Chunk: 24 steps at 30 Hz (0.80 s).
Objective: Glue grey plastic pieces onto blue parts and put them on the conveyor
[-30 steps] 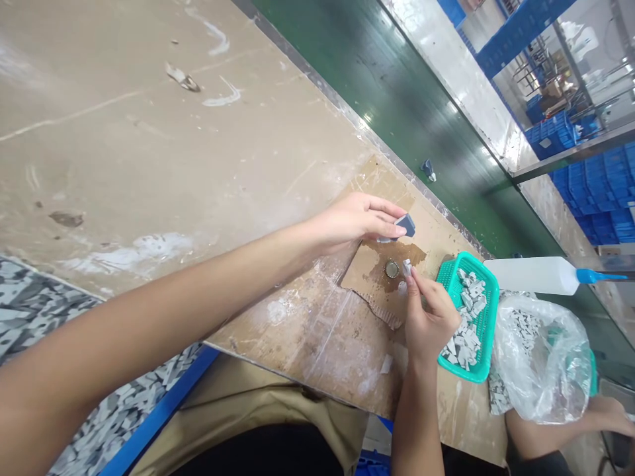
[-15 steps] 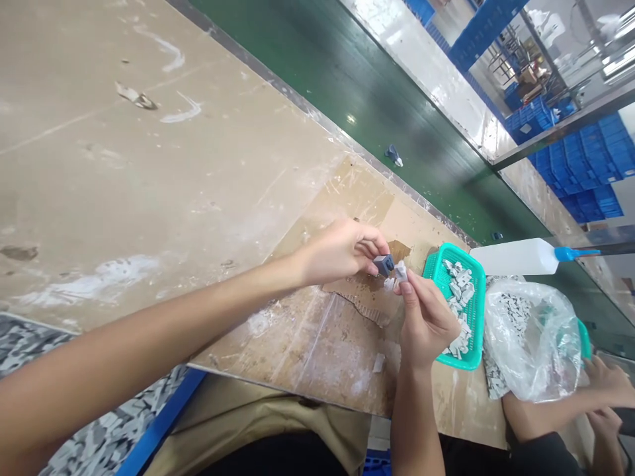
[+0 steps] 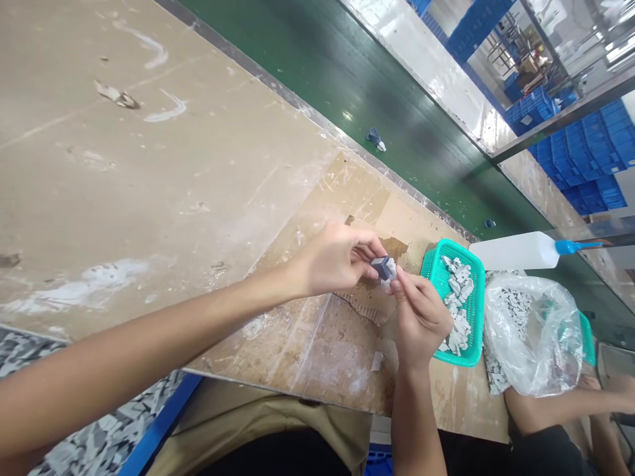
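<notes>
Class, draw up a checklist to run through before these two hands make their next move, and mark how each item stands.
1. Left hand has a grip on the dark piece: ok.
2. Right hand has its fingertips on the small white piece: ok.
3. White piece brought up to the dark piece: ok.
4. White piece fully seated: cannot tell; too small and partly covered.
5. Green basket beside the right hand, stocked with pale pieces: ok.
</notes>
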Available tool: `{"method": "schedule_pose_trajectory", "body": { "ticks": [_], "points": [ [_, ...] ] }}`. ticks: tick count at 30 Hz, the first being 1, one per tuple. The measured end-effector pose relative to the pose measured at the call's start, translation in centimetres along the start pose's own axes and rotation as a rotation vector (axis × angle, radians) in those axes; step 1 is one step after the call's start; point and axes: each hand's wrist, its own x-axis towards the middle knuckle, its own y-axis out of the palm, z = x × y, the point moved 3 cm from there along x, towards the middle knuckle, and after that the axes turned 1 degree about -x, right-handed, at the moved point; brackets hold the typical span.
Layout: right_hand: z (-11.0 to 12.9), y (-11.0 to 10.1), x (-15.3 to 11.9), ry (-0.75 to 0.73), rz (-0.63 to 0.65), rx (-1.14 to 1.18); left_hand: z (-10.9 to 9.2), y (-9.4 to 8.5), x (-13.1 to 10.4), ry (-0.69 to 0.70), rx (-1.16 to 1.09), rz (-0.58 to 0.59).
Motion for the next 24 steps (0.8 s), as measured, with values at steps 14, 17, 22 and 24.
{"method": "schedule_pose_trajectory", "body": {
  "ticks": [14, 17, 22, 24],
  "points": [
    [0.8, 1.4, 0.3, 0.082, 0.135, -0.108, 1.1, 0.1, -0.3, -0.143, 0.001, -0.054],
    [0.5, 0.4, 0.6, 0.196, 0.107, -0.051, 0.4, -0.3, 0.0, -0.279, -0.246, 0.018],
    [0.7, -3.0, 0.1, 0.285, -0.217, -0.002, -0.4, -1.9, 0.5, -0.445, -0.671, -0.143],
    [1.4, -4.3, 0.0, 0.303, -0.273, -0.004, -0.4, -2.6, 0.7, -0.452, -0.727, -0.209]
  ]
}}
